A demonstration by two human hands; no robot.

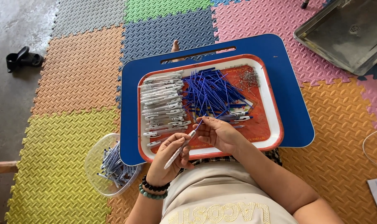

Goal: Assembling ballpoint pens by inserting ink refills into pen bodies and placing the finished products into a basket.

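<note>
Left hand (168, 155) closed around a white pen barrel (178, 150), fingers wrapped about its lower half; barrel's long axis runs on a diagonal, low end toward the person's lap, open top end up and to the right, toward the other hand

Right hand (218, 133) pinches a blue refill (199, 123) between thumb and fingertips, other fingers loosely curled; refill is thin, points up-right away from the barrel mouth, its near end just at or touching the barrel's top; whether it sits inside the mouth cannot be told

Barrel and refill lie nearly on one line, end to end, the two hands close together over the near rim of the tray (273, 124)

Outward: red tray with white rim rests on a blue lap board (294, 103). On the tray, left side, a stack of white barrels (161, 99), lying mostly crosswise; centre, a loose heap of blue refills (209, 89), nearer the right hand; far right corner, a small cluster of springs (249, 78). A few finished-looking pens (237, 117) lie just beyond the right hand

Left of the board, on the foam mat floor (72, 74), a clear bowl (93, 166) with pens in it, nearest the left hand. Metal tray (346, 37) well apart, far right. Bead bracelets (153, 190) on left wrist
</note>
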